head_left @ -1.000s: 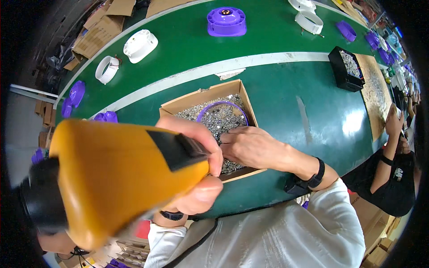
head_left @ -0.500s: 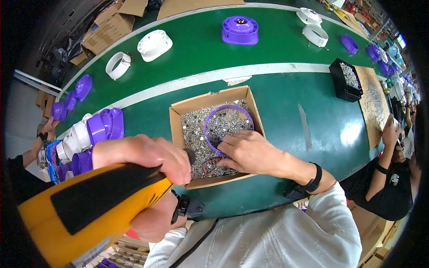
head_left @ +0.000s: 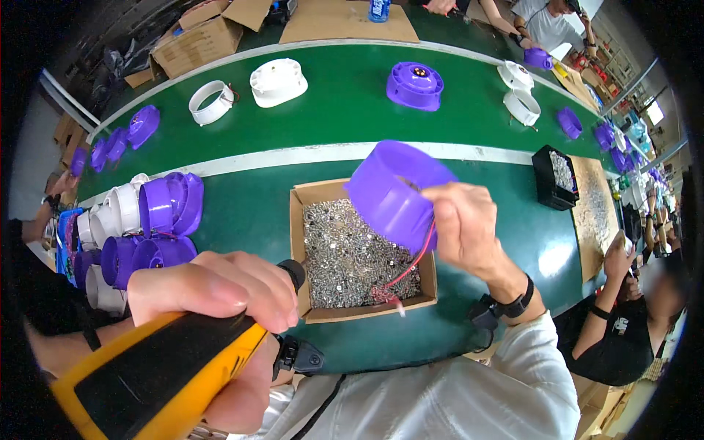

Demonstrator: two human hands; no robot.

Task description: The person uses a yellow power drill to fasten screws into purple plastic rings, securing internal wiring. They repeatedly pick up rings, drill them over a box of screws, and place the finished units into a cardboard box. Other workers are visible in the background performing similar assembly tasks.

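Note:
My left hand (head_left: 213,293) is wrapped around a yellow-and-black power tool (head_left: 147,374). Its dark round nose points toward the carton. Over the right half of the open cardboard carton (head_left: 298,220), my right hand (head_left: 462,224) pinches the rim of a purple plastic ring (head_left: 392,202), which is tilted. A red wire (head_left: 411,269) with a small white connector dangles from the ring across the carton. Inside the carton lies a mass of small silvery metal screws (head_left: 345,253).
Stacked purple and white housings (head_left: 158,209) stand to the left. On the green conveyor (head_left: 330,121) sit a white ring (head_left: 213,103), a white housing (head_left: 279,82) and a purple housing (head_left: 415,86). At right are a black bin (head_left: 554,180) and a co-worker (head_left: 623,315).
My right hand has lifted the purple ring up out of the carton and tilted it, its wire now hanging. My left hand still holds the tool. The view has tipped up, showing people beyond the conveyor.

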